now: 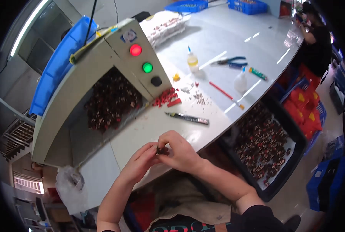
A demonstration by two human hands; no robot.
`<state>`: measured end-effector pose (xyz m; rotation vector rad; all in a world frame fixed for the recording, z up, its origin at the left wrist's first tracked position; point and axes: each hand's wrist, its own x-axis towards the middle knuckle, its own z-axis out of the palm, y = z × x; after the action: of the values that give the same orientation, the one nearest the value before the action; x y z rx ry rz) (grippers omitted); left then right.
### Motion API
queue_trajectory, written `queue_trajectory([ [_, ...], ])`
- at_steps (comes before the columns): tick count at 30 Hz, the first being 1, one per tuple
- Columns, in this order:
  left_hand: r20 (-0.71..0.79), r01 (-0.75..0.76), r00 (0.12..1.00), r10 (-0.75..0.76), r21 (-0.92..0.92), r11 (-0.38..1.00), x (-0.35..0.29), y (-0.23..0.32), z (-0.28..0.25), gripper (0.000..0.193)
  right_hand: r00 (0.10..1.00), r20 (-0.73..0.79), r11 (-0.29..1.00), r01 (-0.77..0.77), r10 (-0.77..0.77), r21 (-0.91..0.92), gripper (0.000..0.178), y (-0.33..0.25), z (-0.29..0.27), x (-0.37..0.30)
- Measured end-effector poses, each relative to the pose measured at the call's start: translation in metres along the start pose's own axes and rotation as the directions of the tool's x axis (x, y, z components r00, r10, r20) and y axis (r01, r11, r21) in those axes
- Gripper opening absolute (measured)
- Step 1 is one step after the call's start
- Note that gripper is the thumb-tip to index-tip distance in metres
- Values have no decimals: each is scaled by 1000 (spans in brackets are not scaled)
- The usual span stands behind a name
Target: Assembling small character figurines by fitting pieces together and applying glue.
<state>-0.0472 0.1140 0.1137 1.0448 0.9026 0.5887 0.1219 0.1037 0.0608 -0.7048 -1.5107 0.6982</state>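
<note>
My left hand (140, 161) and my right hand (183, 155) meet over the front edge of the workbench. Between their fingertips is pinched a small dark piece (162, 150), mostly covered, so its kind does not show. Just beyond lies a dark pen-like tool (188, 118) on the white bench top. Farther off is a little heap of red bits (166, 97), with tiny pale crumbs (200, 99) scattered to its right. Many similar dark pieces with pale and red spots (112, 101) fill the opening of the beige machine (99, 58) at the left.
Right of my arm, a black tray (274, 186) holds many dark pieces. On the bench stand a yellow-liquid dropper bottle (192, 62) and a clear one (240, 82), near pliers (230, 61) and a red brush (225, 94). A person (315, 42) works at the far right.
</note>
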Motion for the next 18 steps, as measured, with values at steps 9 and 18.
queue_trajectory([
  [9,27,62,998,-65,104,993,23,9,-9,37,977,-26,978,-209,209,23,31,0,-7,13],
  [18,-96,-89,983,156,493,865,1,29,-1,33,973,-51,973,-229,227,-39,34,5,-6,12],
])
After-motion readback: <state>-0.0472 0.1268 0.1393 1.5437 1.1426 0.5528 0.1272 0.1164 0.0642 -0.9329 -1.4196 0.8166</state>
